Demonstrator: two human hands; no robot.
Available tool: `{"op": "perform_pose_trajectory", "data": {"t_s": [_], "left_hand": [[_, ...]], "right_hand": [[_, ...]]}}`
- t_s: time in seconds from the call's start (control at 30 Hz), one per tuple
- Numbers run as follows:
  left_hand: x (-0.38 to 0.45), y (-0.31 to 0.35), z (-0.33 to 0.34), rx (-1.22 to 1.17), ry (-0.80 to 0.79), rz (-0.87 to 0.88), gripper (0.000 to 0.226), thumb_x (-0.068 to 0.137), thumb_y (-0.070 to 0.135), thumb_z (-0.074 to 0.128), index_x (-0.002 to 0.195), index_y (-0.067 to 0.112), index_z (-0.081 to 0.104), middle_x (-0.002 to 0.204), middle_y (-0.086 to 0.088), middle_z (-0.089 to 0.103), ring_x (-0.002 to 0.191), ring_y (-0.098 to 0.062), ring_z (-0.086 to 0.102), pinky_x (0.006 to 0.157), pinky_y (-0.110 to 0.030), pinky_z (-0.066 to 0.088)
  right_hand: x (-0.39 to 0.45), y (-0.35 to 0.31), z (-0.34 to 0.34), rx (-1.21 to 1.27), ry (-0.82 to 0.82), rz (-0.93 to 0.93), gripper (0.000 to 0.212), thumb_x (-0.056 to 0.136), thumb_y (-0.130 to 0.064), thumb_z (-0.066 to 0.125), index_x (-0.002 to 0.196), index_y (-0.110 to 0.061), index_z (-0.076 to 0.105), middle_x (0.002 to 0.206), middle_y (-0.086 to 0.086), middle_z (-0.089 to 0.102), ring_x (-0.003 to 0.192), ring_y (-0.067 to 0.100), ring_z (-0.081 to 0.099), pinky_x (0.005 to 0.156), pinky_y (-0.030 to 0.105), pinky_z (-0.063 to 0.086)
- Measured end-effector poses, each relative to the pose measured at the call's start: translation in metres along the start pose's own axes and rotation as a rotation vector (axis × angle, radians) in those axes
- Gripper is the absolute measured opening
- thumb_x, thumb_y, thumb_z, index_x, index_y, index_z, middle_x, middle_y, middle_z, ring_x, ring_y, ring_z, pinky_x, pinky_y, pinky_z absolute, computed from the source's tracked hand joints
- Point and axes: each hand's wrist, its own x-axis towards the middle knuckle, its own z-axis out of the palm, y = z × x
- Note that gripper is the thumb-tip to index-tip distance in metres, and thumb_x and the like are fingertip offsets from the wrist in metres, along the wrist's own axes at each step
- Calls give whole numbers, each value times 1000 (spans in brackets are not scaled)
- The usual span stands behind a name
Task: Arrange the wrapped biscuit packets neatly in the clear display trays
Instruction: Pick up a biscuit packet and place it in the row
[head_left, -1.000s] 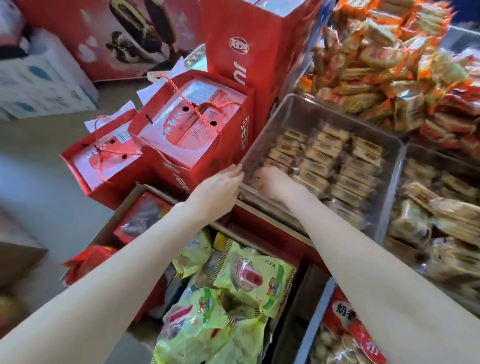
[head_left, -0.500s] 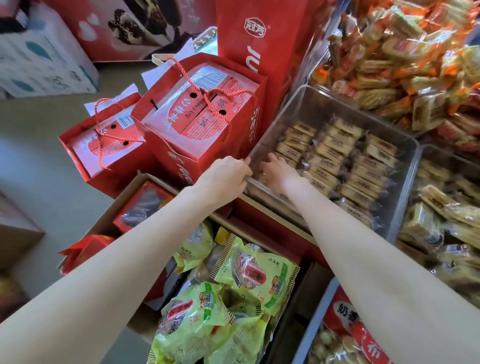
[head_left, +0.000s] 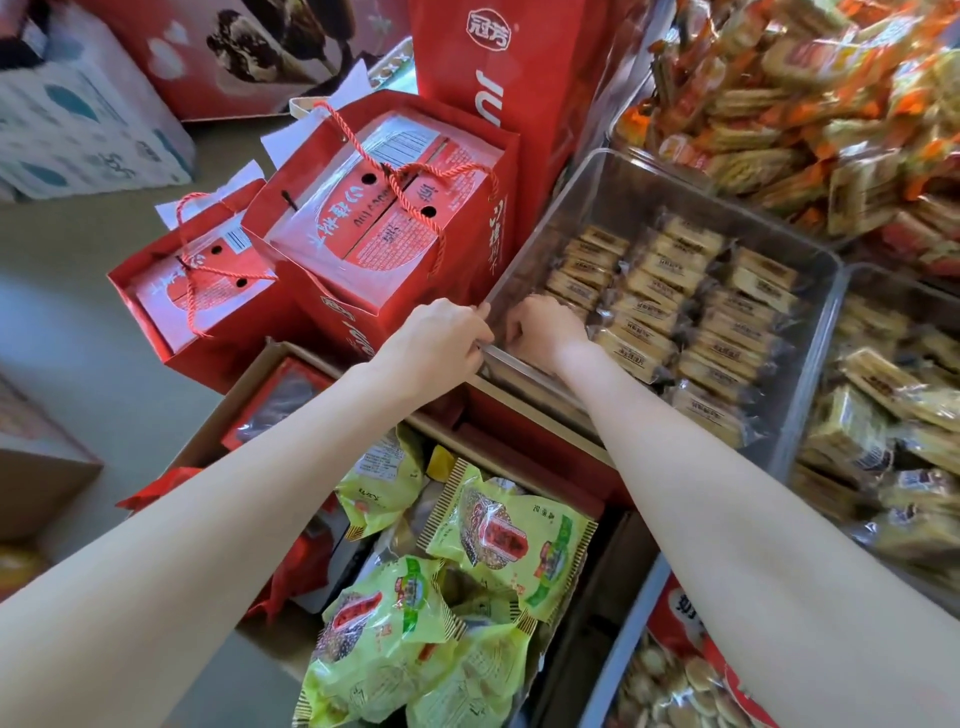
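A clear display tray (head_left: 639, 182) holds tan wrapped biscuit packets (head_left: 660, 291) lined up in three rows. My left hand (head_left: 441, 340) grips the tray's near-left corner rim from outside, fingers curled over the edge. Just inside that corner, my right hand (head_left: 543, 332) is down among the nearest packets. Its fingers are bent and their tips are hidden, so any hold on a packet does not show. To the right, a second clear tray (head_left: 831, 343) contains loosely piled packets (head_left: 883, 426).
Behind the trays lies a heap of orange-wrapped biscuits (head_left: 805, 104). Red gift bags (head_left: 384, 228) and a tall red bag (head_left: 498, 78) stand left of the tray. Below my arms is a cardboard box of green snack bags (head_left: 467, 571); round biscuits (head_left: 675, 680) sit bottom right.
My left hand moved right from the gift bag and took hold of the tray's corner rim. My right hand shifted to that corner and its fingers bent down.
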Motion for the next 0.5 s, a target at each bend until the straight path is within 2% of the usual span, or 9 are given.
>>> {"op": "perform_pose_trajectory", "data": {"t_s": [0.07,0.13,0.23,0.33,0.4,0.5], "left_hand": [[0,-1,-1,4,-1,-3,36,90,5,43,118,12,66,130,-7,59,115,-23,59,97,-24,41],[0,0,-1,10,-14,-3,36,89,5,44,117,11,66,130,-7,59,114,-25,59,98,-28,42],[4,2,-3,32,-61,-23,39,88,6,46,122,14,63,131,-7,58,116,-27,57,98,-34,44],[11,9,-12,-24,-70,-81,48,89,11,50,137,17,49,132,-9,56,121,-29,52,100,-38,43],[14,19,-21,-139,-18,-99,53,90,14,53,141,16,41,133,-9,56,122,-26,52,102,-35,41],[11,41,-34,-539,42,-87,54,91,15,57,142,16,38,134,-5,55,111,-17,60,98,-27,45]], "right_hand": [[-3,-4,-6,-27,62,11,9,89,-9,56,86,-13,63,102,6,59,91,26,60,78,35,51],[-9,0,-14,15,110,43,10,88,-7,59,83,-14,66,101,7,61,90,27,60,78,35,50],[-25,12,-37,195,179,26,12,86,-8,63,77,-16,66,97,5,63,89,22,59,81,33,48],[-47,17,-76,407,271,-26,7,83,-16,70,77,-16,69,85,-3,64,79,10,58,74,25,48],[-64,20,-104,617,280,-3,10,80,-18,74,73,-18,68,82,1,68,74,12,63,69,24,52],[-93,34,-131,934,147,-43,8,85,-12,69,88,-5,67,96,19,71,89,28,69,80,34,58]]}}
